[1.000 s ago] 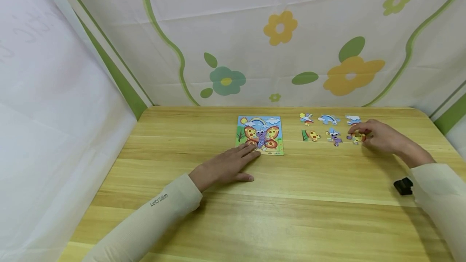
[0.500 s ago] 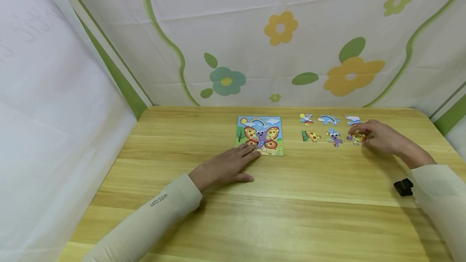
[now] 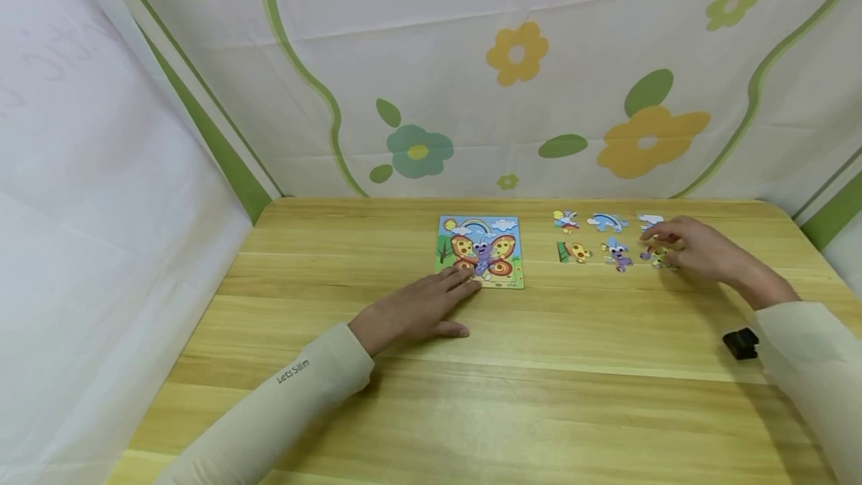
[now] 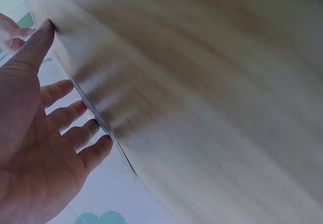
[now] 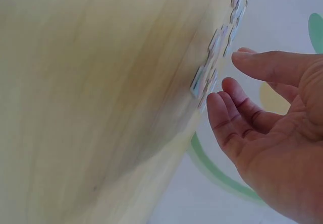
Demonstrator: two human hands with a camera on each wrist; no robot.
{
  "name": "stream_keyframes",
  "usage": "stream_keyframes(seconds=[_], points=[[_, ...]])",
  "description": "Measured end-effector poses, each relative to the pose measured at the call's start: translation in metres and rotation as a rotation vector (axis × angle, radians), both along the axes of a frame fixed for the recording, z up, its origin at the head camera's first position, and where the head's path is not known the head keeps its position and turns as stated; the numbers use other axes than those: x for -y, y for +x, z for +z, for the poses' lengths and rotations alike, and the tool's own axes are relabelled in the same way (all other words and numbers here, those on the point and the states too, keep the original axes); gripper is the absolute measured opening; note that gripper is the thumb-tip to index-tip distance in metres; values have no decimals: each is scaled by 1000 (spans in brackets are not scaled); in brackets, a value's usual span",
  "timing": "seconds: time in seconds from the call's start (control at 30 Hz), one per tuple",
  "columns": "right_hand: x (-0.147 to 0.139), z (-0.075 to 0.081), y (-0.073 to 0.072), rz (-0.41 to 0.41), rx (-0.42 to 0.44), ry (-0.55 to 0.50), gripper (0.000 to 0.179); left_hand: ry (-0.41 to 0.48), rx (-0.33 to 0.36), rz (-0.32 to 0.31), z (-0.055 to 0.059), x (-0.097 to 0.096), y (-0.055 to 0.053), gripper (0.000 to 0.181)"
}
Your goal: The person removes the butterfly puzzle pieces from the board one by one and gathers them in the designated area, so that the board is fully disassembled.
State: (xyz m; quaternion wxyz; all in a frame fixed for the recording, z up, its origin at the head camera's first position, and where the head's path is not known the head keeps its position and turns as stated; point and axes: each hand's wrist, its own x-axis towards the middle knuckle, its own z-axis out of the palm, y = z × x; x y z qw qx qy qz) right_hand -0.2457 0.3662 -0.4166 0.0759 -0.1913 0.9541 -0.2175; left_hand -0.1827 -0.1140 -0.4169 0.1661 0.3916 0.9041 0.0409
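My left hand (image 3: pixel 419 307) rests its fingertips on the lower left part of a square butterfly puzzle board (image 3: pixel 488 227). From the left wrist view, the straight, spread fingers (image 4: pixel 63 115) touch the board's thin edge (image 4: pixel 123 158). Over at the right, my right hand (image 3: pixel 708 254) hovers just above a red and yellow wing puzzle piece (image 3: pixel 657 257), partly covering it and the cloud piece (image 3: pixel 650 222) behind. The right wrist view shows a gap between its thumb (image 5: pixel 275 66) and bent fingers, with nothing held; puzzle pieces (image 5: pixel 200 80) lie flat on the table beyond.
Other loose pieces lie in two rows on the wooden table (image 3: pixel 512 395): a sun piece (image 3: pixel 566 221), rainbow piece (image 3: pixel 608 222), spotted wing piece (image 3: pixel 575 251) and purple body piece (image 3: pixel 618 255). A small black object (image 3: pixel 741 343) sits by the right sleeve. A flowered cloth (image 3: pixel 444 81) hangs behind.
My right hand's fingers have spread and lifted slightly off the wing piece, which stays on the table. The left hand has not moved.
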Motion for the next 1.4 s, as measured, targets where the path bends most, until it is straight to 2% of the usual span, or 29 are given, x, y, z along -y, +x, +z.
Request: stream_keyframes(seconds=[0.17,0.33,0.5,0.73,0.87,1.17,1.4], points=[[17,3,1,10,-30,-6,34,5,20,9,1,0,1,79],[41,8,0,28,-21,-27,33,15,10,40,3,5,0,77],[67,13,-4,70,10,-61,35,-4,0,84,4,13,-2,76],[114,16,-6,143,-9,-109,33,-31,2,85,4,21,-2,74],[144,17,-6,182,22,-156,34,-31,-4,82,4,24,-1,73],[209,14,-10,290,96,-225,38,-29,8,108,10,26,3,70],[240,9,-13,341,151,-244,41,-34,-8,121,12,28,3,68]])
